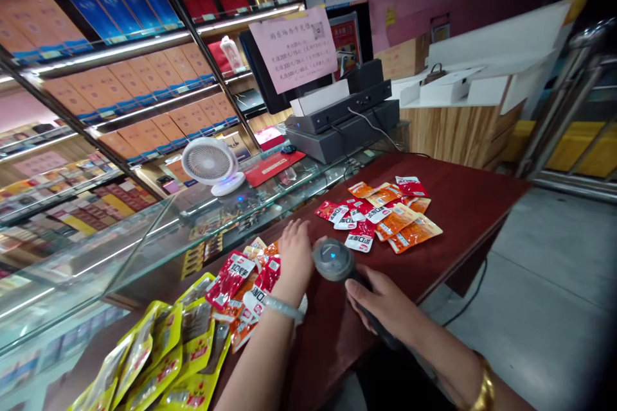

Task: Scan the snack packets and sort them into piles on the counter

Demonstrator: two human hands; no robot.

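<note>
Scanning step, it seems: right hand [380,302] fingers wrapped around the barcode scanner [335,260]; left hand [295,250], fingers spread flat on snack packets [250,282] mid-desk [463,205]. Next needs a packet under the scanner.

Scanner [334,259]: dark grey, blue glow on head. Counter [463,205]: dark red-brown wood. Far packets [385,212]: red and orange, white labels. Near packets [245,282]: red, some orange (white print). Bags [164,353]: yellow with brown panels, red marks. Fan [211,164]: white. Sign [293,46]: pink, dark writing. Shelf boxes [144,70]: orange, blue above. Bracelet [284,308]: pale; bangle [486,388]: gold.
</note>
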